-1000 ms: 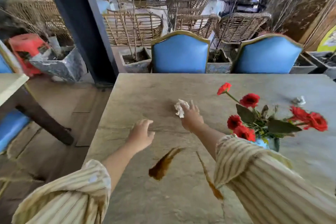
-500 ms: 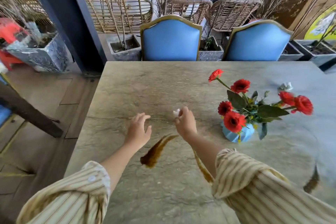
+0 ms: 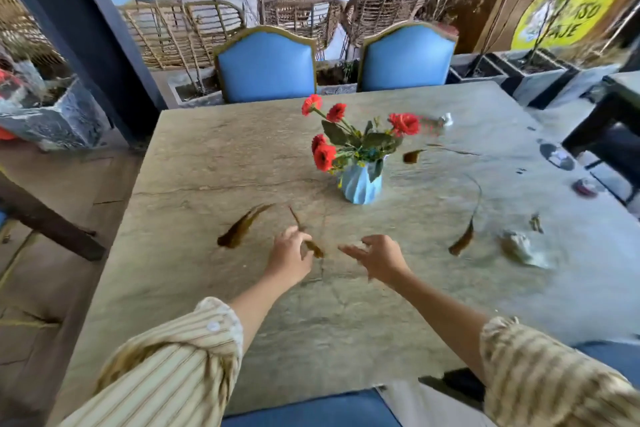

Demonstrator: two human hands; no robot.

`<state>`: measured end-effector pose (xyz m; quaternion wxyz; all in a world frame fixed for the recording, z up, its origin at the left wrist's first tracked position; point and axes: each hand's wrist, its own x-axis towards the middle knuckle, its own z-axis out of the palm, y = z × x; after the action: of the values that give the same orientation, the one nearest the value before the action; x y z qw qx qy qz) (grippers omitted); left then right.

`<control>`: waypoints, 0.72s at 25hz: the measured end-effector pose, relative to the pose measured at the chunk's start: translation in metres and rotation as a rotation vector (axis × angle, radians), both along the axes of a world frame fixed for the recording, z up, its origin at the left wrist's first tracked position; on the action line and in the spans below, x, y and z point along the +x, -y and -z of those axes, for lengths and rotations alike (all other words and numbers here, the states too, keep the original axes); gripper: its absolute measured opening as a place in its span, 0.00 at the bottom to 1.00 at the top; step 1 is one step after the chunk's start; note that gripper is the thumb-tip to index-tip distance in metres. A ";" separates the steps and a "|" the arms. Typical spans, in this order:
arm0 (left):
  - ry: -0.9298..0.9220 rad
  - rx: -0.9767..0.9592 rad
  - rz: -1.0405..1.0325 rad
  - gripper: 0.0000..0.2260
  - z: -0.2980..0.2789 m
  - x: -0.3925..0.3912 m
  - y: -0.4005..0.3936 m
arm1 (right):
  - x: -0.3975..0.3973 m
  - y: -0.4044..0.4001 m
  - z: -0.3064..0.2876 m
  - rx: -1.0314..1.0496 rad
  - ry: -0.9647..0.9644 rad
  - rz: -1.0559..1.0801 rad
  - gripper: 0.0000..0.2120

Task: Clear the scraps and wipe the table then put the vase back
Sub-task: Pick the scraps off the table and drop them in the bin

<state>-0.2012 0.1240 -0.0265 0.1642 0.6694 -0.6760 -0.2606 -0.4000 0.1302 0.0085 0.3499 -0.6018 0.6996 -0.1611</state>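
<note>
**Ana:** Both hands are out over the stone table [image 3: 207, 156]. Left hand [image 3: 289, 255] has its fingers curled down at a thin brown leaf [image 3: 313, 248] that runs under it; the leaf's stalk pokes out past the knuckles toward the vase. Whether the fingers actually pinch it or only touch it, I cannot tell, since the frame is smeared with motion.

**Ben:** And the right hand [image 3: 375, 258]?

**Ana:** Fingers spread and loosely bent, pointing toward the left hand, hovering just above the tabletop. Something pale shows at its fingertips, too blurred to name. I cannot tell if it holds anything.

**Ben:** Where's the vase?

**Ana:** The blue ridged vase [image 3: 360, 185] stands upright near the middle of the table, beyond both hands, with red flowers [image 3: 325, 156] and green leaves in it.

**Ben:** Scraps?

**Ana:** A broad brown leaf [image 3: 244, 225] lies to the left of the left hand. Another long-stemmed brown leaf [image 3: 462, 241] lies to the right of the right hand, and beside that a crumpled white tissue [image 3: 517, 243]. A small brown piece [image 3: 412, 156] sits just right of the flowers, and a small white wad [image 3: 446, 120] rests near the far edge.

**Ben:** Surroundings?

**Ana:** Two blue chairs [image 3: 266, 68] stand at the far side, with wicker chairs [image 3: 381, 9] behind them. Both arms wear striped sleeves [image 3: 180, 357].
</note>
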 end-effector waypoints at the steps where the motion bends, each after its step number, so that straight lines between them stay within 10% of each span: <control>1: -0.031 0.011 0.019 0.15 -0.002 -0.024 -0.011 | -0.028 -0.012 -0.006 0.008 0.043 0.040 0.24; 9: -0.171 0.047 0.147 0.20 -0.035 -0.251 -0.097 | -0.263 -0.101 -0.064 -0.047 0.166 0.222 0.14; 18: -0.057 0.082 0.238 0.22 -0.048 -0.390 -0.095 | -0.385 -0.122 -0.105 -0.238 -0.068 0.366 0.31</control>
<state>-0.5914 0.2187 0.0218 0.1235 0.5832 -0.7344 -0.3245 -0.7854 0.2517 0.1139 0.2177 -0.5068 0.7846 -0.2831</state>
